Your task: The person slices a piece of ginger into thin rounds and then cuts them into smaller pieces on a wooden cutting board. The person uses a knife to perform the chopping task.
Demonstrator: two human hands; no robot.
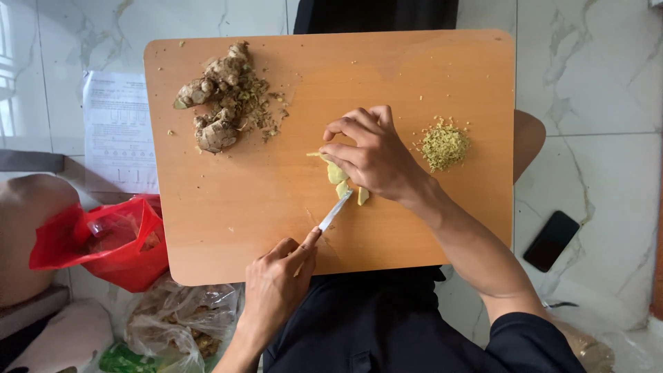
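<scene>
Slicing step, by the look of it: left hand (pixel 276 290) has its fingers closed round the handle of a small knife (pixel 336 209), blade tip angled up into the peeled ginger pieces (pixel 337 173). Right hand (pixel 369 155) sits clawed over those pieces, fingertips curled down and pinning them to the wooden tabletop (pixel 276 228), roughly at its middle.

Chopped ginger pile (pixel 444 144) lies just right of the right hand. Unpeeled ginger roots (pixel 217 97) with peel scraps lie at the far left corner, well apart.

Next cut, my read: the blade edge needs to stay clear of the pinning fingertips, which are very close to the tip, with the pieces kept flat so they don't skid.

Hard to see:
- knife handle is buried in the left hand
- most of the ginger is under the right hand, so piece count is unclear
- can't tell if the blade touches a piece or only lies beside it

Off the tabletop: red bag (pixel 103 242), clear plastic bag (pixel 179 321), paper sheet (pixel 117 131), dark phone (pixel 550 240) on the floor.
</scene>
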